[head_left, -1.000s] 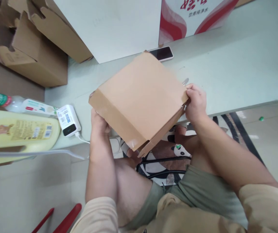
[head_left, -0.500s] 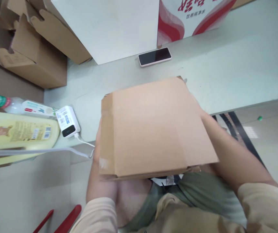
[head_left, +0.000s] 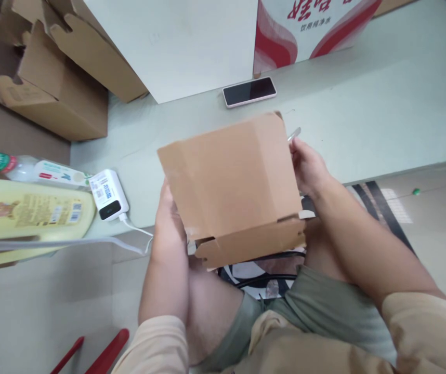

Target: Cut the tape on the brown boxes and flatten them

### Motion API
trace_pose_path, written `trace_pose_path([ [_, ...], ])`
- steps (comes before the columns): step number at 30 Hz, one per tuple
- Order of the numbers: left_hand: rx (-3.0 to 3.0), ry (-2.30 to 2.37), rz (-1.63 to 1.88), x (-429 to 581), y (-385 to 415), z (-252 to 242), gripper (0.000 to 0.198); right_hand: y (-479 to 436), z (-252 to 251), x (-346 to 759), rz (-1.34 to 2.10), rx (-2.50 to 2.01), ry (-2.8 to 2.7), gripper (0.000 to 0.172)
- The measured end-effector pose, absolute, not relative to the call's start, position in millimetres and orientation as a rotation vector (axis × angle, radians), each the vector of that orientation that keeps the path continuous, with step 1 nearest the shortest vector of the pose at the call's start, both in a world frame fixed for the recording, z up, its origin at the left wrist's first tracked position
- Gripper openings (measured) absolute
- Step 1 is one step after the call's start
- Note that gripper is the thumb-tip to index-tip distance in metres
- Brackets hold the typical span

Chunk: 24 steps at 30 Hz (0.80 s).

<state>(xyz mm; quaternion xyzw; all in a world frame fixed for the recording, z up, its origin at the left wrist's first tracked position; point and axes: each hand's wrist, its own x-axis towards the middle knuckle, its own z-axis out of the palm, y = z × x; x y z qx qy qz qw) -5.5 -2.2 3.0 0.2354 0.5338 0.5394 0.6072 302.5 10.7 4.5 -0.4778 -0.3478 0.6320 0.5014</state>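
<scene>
A brown cardboard box point(head_left: 238, 171) is held up and tilted over the front edge of the table, with a slotted flap point(head_left: 252, 244) along its near side. My left hand point(head_left: 167, 203) grips the box's left side, its fingers partly hidden behind the cardboard. At the right side my right hand point(head_left: 309, 165) is closed against the box's edge, fingertips mostly out of sight. A thin silvery object point(head_left: 294, 134) shows just beyond the right fingers; whether they touch it I cannot tell.
A phone point(head_left: 249, 92) lies behind the box, before a large white carton point(head_left: 192, 47). Open cardboard boxes point(head_left: 63, 93) stand at the left. A white device with a cable point(head_left: 108, 195), a plastic bottle point(head_left: 0, 162) and a yellow bottle point(head_left: 31, 213) are at the left edge.
The box has tilted and turned, and its slotted near flap now shows. My right hand has come into view at its right side; the left hand shows more.
</scene>
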Motion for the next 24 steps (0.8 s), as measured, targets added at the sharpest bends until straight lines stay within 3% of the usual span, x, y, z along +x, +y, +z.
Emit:
trace_pose_path([
  [10, 0.390, 1.149, 1.642, -17, 20, -1, 0.021, 1, 1, 283, 1.592, -1.127, -0.825, 0.066],
  [18, 0.451, 1.091, 1.747, -10, 16, 6, 0.048, -1, -2, 267, 1.392, -1.158, -0.774, 0.060],
  [22, 0.426, 1.224, 1.748, -7, 19, 2, 0.023, -13, 8, 265, 1.343, -1.221, -0.946, 0.050],
  [24, 0.409, 1.217, 1.740, -2, 21, 1, 0.022, -21, 15, 266, 1.384, -1.226, -1.103, 0.051],
])
